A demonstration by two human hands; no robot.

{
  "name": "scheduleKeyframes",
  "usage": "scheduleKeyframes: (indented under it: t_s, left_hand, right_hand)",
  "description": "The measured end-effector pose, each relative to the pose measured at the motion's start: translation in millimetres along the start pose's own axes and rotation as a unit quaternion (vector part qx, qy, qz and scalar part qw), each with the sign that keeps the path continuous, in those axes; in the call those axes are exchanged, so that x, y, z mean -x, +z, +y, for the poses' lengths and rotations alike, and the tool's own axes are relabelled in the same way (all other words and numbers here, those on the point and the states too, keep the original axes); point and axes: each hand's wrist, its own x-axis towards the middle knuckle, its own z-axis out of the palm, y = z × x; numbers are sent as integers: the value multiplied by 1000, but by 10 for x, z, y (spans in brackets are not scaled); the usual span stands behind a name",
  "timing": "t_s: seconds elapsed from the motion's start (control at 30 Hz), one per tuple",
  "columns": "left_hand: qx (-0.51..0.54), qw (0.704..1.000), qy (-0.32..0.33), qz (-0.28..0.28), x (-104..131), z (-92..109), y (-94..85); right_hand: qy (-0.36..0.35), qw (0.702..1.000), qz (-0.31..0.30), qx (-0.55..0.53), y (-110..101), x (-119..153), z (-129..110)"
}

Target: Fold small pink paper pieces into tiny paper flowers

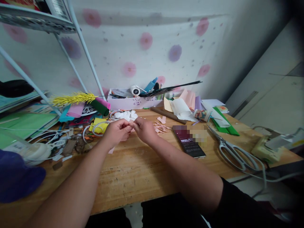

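Observation:
Over the middle of the table, my left hand [117, 134] and my right hand [144, 129] meet at their fingertips, both closed in a pinch. A bit of pale pink paper [124, 136] shows beneath the fingers of my left hand. Whatever lies between the fingertips of my right hand is too small and covered to make out. Just behind the hands is a white ruffled bunch [125, 115]. Cut pale pink strips [161, 128] lie in a loose pile right of my right hand, and a small pink scrap [111, 150] rests below my left wrist.
A phone [189, 142] and large scissors [234, 152] lie to the right. Behind stand a white box [130, 104] of supplies and rolled papers [181, 106]. Cables [48, 142], scraps and a yellow bristly spike [73, 98] crowd the left, beside a white rack [83, 41].

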Motion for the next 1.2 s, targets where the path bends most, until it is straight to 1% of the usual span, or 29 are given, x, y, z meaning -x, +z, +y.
scheduleKeyframes:
  t_s: [0.07, 0.13, 0.2, 0.3, 0.37, 0.4, 0.5, 0.57, 0.63, 0.73, 0.8, 0.87, 0.97, 1.03, 1.13, 1.2]
  left_hand:
    - [3, 1000, -16, -13, 6, 8, -11]
    - [30, 998, -35, -38, 20, 5, -19]
    - [80, 993, -56, -69, 42, -9, -7]
    - [170, 975, -82, -120, 77, -21, 47]
    - [206, 966, -81, -137, 90, -6, 86]
    - [207, 966, -73, -137, 90, 6, 100]
    - [148, 982, -36, -108, 65, 35, 109]
    - [86, 994, -7, -68, 36, 22, 97]
    - [37, 999, 12, -27, 12, -19, 81]
    - [-12, 1000, -2, 12, 3, -91, 59]
    - [-37, 999, -14, 18, 11, -111, 49]
    - [-46, 999, -21, 11, 25, -98, 48]
    - [-8, 999, -32, -26, 48, -45, 60]
    - [43, 996, -35, -69, 61, -15, 70]
    - [125, 981, -30, -143, 77, -1, 74]
    - [169, 969, -33, -178, 84, -7, 74]
  right_hand:
    - [-9, 1000, 1, 1, -12, -1, -15]
    - [-24, 1000, 3, -4, -31, -3, -30]
    - [-38, 999, 10, -13, -55, -3, -44]
    - [-56, 998, 29, -28, -89, 2, -63]
    - [-53, 997, 41, -35, -102, 4, -67]
    - [-46, 997, 43, -36, -103, 3, -64]
    - [-21, 999, 34, -23, -85, -6, -38]
    - [-6, 1000, 23, -4, -60, -11, -18]
    - [6, 1000, 14, 13, -35, -13, -6]
    - [7, 1000, 2, 23, -14, -12, -9]
    - [1, 1000, 0, 28, -17, -11, -17]
    - [-6, 999, -2, 33, -33, -11, -25]
    - [-29, 999, -3, 30, -73, -12, -33]
    - [-51, 999, -1, 20, -103, -10, -41]
    - [-84, 996, 10, 13, -137, -1, -60]
    - [-103, 994, 23, 16, -146, 5, -71]
